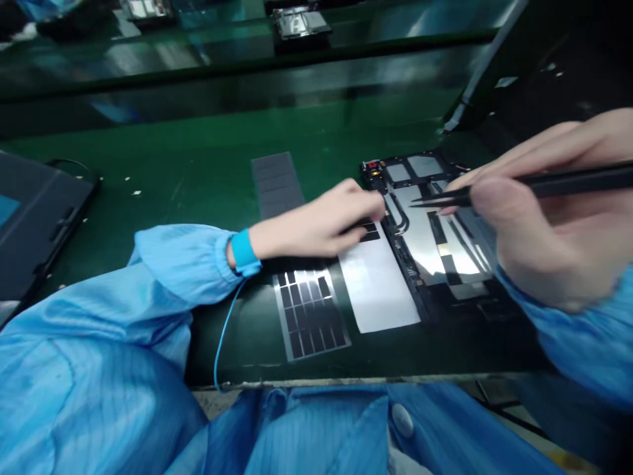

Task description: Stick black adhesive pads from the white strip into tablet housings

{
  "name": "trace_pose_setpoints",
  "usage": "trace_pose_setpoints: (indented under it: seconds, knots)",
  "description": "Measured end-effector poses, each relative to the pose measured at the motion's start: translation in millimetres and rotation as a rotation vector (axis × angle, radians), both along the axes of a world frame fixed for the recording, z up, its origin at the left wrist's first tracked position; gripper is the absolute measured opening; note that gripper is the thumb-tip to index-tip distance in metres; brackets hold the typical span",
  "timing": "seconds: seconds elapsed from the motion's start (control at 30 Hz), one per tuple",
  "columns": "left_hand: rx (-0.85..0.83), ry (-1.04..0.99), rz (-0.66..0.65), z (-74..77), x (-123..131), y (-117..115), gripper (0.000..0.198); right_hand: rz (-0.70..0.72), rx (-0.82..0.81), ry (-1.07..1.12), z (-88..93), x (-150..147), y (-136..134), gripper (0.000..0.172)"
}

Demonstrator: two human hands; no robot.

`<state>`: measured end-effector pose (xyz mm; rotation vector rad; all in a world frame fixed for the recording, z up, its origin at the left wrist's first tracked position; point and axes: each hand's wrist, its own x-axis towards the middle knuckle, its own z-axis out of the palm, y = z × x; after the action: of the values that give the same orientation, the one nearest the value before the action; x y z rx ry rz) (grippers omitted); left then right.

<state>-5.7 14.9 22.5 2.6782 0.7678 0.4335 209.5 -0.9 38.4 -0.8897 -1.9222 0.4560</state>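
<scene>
Opened device: a flat electronic chassis (420,227), tablet- or laptop-like, is laid on the green work surface (198,165), mostly between the two hands and to the right of the white sheet.
Handling: it would be judged thin, stiff and fairly light, with the slim cables and bare parts the fragile points; it is best gripped by the black outer frame, as the smooth metal may be slippery.
Chassis materials: shiny silver plates are bordered by dark plastic, and black strips are laid across the middle.
Tweezers: black, slender, pointed tweezers (558,183) are gripped in the right hand (558,231) between thumb and fingers, the tips slightly parted over the chassis.
Left hand: the left hand (341,218) is held with fingers curled at the chassis's left edge; because of blur, it cannot be told whether anything is pinched.
White sheet: smooth and flat, the white sheet (380,290) is set along the chassis's left side.
Pad sheet: small black rectangles are arrayed in rows on a glossy backing sheet (316,310).
Grey strip: a matte grey sheet (277,185) is laid beyond the left forearm.
Wrist strap: a teal band (244,251) is worn on the left wrist, with a thin blue cord (225,330) attached.
</scene>
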Motion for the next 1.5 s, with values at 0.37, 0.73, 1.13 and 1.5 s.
trace_pose_setpoints:
  seconds: [0.37,0.73,1.13,1.5]
  knots:
    - [-0.39,0.488,0.159,0.0,-39,14,0.043,0.469,-0.462,-0.139,-33.0,-62,-9,0.009]
    - [-0.356,0.585,0.17,0.9,-33,12,0.052,0.417,-0.552,-0.076,-34.7,-62,-8,0.013]
    - [-0.303,0.527,0.221,-2.9,-31,9,0.055,0.45,-0.535,-0.063,-36.8,-62,-10,0.017]
    - [-0.305,0.357,0.238,6.7,-26,5,0.038,0.126,-0.364,0.081,14.7,-13,16,0.018]
